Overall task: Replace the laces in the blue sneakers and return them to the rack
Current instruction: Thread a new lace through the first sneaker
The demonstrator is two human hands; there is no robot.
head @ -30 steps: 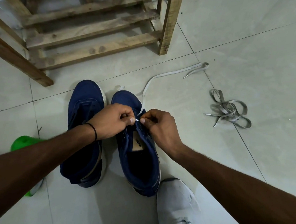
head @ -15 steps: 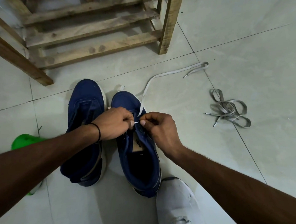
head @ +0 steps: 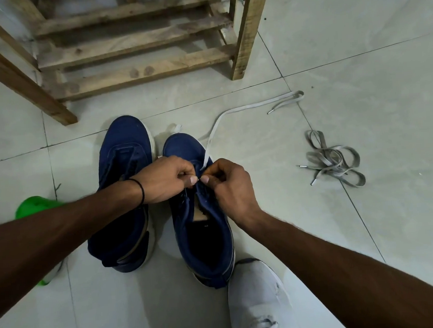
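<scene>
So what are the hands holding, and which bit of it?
The left hand and right hand both pinch the white lace near its tip end, just above the blue sneaker. The rest of the lace trails loose across the floor.

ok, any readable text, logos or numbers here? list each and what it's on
No legible text anywhere.
Tan label inside the blue sneaker taking the white lace: dark print, too blurred to read.
Wooden rack, grey laces, white shoe: no markings visible.
</scene>
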